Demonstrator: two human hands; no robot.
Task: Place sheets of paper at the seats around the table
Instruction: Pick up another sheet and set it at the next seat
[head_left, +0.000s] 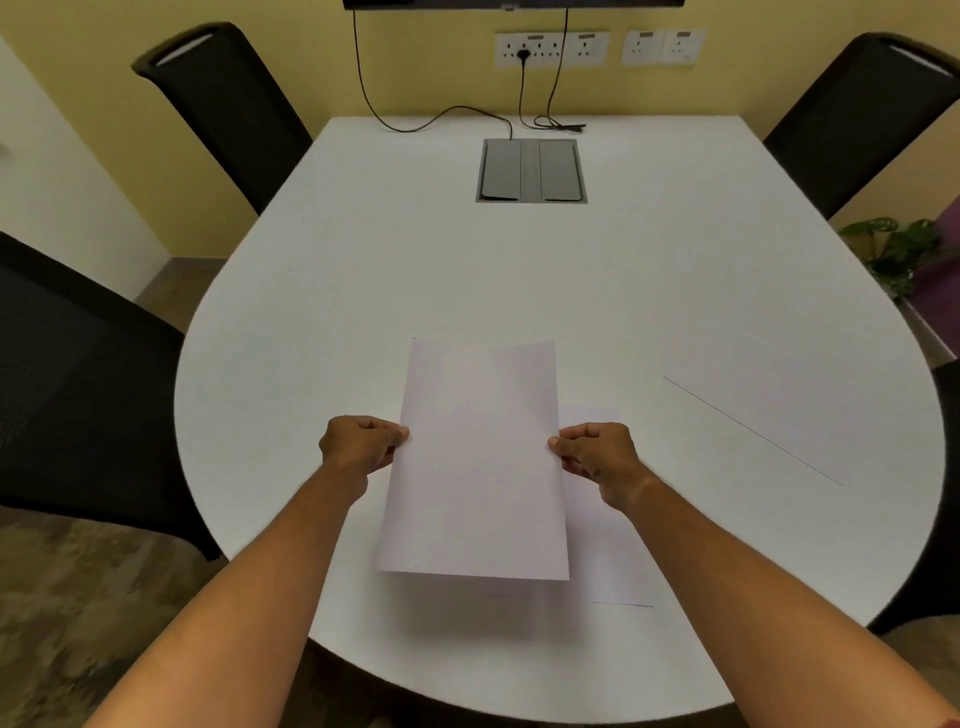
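White table (363, 270), ringed by black chairs (228, 104), is seen from its near end, where a sheet (475, 462) is held just above it, pinched at its side edges by left hand (361, 444) and right hand (597, 452).

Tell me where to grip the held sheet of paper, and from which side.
Judging from this view: pinch the sheet of paper at the middle of its two long edges, one hand from each side, as the left hand and right hand do now. It is thin, floppy and held above the white table, so opposed mid-edge pinches should keep it flat.
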